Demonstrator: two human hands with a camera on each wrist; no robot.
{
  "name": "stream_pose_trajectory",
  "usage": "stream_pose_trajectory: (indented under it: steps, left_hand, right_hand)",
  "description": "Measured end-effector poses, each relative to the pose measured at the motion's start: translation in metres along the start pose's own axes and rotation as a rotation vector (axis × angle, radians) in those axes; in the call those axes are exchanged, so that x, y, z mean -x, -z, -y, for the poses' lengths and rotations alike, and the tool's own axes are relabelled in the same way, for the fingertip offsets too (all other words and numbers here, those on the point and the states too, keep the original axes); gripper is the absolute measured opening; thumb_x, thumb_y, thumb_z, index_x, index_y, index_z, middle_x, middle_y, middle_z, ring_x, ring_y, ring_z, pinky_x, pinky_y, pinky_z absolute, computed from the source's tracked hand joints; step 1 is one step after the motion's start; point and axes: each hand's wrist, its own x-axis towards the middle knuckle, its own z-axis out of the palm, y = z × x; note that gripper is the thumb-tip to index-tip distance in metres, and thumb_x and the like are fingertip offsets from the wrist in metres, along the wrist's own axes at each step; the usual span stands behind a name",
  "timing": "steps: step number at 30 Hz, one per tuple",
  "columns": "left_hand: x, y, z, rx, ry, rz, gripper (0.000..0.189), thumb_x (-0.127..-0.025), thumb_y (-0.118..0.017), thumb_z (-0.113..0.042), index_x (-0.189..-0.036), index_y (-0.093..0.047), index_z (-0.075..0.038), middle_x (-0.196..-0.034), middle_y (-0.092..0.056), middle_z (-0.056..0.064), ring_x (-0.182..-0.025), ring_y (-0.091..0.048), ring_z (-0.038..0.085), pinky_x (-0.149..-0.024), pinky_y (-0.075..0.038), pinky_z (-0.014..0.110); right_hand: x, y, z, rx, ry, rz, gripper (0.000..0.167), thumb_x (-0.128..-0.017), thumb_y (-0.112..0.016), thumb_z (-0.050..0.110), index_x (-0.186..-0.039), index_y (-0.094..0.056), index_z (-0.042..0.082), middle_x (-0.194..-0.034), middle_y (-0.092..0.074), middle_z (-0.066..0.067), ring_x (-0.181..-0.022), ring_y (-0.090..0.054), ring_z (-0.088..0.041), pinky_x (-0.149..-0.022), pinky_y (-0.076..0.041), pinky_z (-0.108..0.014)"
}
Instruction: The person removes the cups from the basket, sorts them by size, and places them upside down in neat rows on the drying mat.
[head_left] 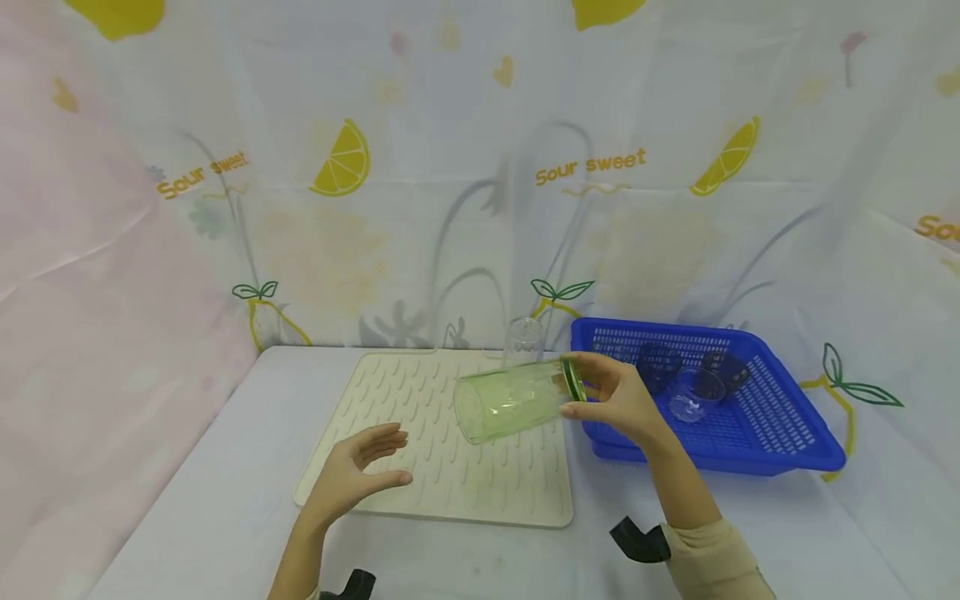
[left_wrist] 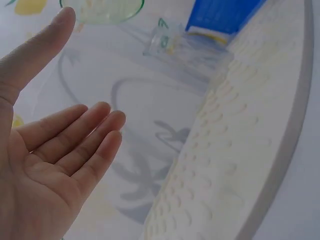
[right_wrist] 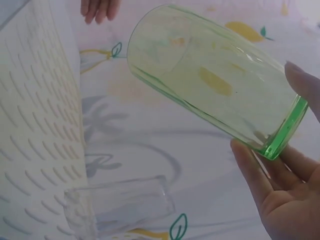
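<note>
Green glass: tipped sideways above the mat; apparently mid-placing, calling for steady lowering.
Right hand: fingers pinching its base.
Left hand: fingers spread from thumb, empty.

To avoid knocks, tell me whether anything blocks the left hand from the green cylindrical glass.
Nothing visible stands between the left hand and the green cylindrical glass; the clear cylindrical glass stands farther back.
</note>
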Motion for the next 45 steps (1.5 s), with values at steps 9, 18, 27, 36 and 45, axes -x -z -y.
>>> stream_pose_trajectory:
  steps: [9, 18, 27, 36, 45]
  left_hand:
    - [0.037, 0.037, 0.015, -0.270, 0.144, -0.214, 0.065, -0.071, -0.083, -0.018, -0.126, -0.055, 0.002, -0.119, -0.063, 0.018, -0.108, -0.059, 0.035, -0.092, -0.051, 0.027]
    - [0.056, 0.053, 0.030, -0.340, 0.201, -0.322, 0.064, -0.072, -0.083, -0.017, -0.125, -0.055, 0.006, -0.117, -0.063, 0.020, -0.102, -0.062, 0.016, -0.084, -0.040, -0.001]
    - [0.065, 0.064, 0.044, -0.388, 0.275, -0.330, 0.070, -0.073, -0.082, -0.019, -0.126, -0.049, 0.013, -0.123, -0.055, 0.032, -0.109, -0.053, 0.051, -0.091, -0.053, 0.031]
    - [0.072, 0.067, 0.061, -0.389, 0.459, -0.239, 0.087, -0.073, -0.081, -0.025, -0.133, -0.035, 0.018, -0.136, -0.036, 0.034, -0.127, -0.032, 0.053, -0.102, -0.032, 0.062]
    - [0.071, 0.062, 0.071, -0.349, 0.527, -0.160, 0.095, -0.072, -0.081, -0.025, -0.139, -0.027, 0.014, -0.145, -0.027, 0.030, -0.135, -0.017, 0.052, -0.109, -0.019, 0.063]
  right_hand:
    - [-0.016, -0.002, -0.001, 0.084, -0.061, 0.003, 0.060, -0.069, -0.079, -0.002, -0.122, -0.053, -0.013, -0.114, -0.062, -0.015, -0.097, -0.063, -0.010, -0.082, -0.056, -0.025]
    - [-0.028, -0.003, -0.003, 0.126, -0.093, 0.038, 0.061, -0.070, -0.080, 0.000, -0.124, -0.053, -0.010, -0.117, -0.060, -0.025, -0.097, -0.064, -0.013, -0.084, -0.056, -0.030]
    - [-0.042, -0.003, -0.007, 0.154, -0.135, 0.056, 0.063, -0.072, -0.079, 0.003, -0.128, -0.051, -0.009, -0.123, -0.057, -0.024, -0.108, -0.060, -0.034, -0.082, -0.057, -0.031]
    - [-0.057, -0.001, -0.008, 0.201, -0.163, 0.083, 0.062, -0.075, -0.078, 0.007, -0.130, -0.052, -0.003, -0.125, -0.058, -0.020, -0.112, -0.058, -0.034, -0.086, -0.056, -0.038]
    - [-0.071, 0.001, -0.006, 0.262, -0.208, 0.073, 0.066, -0.075, -0.080, 0.017, -0.132, -0.051, 0.001, -0.128, -0.055, -0.017, -0.112, -0.057, -0.034, -0.085, -0.056, -0.043]
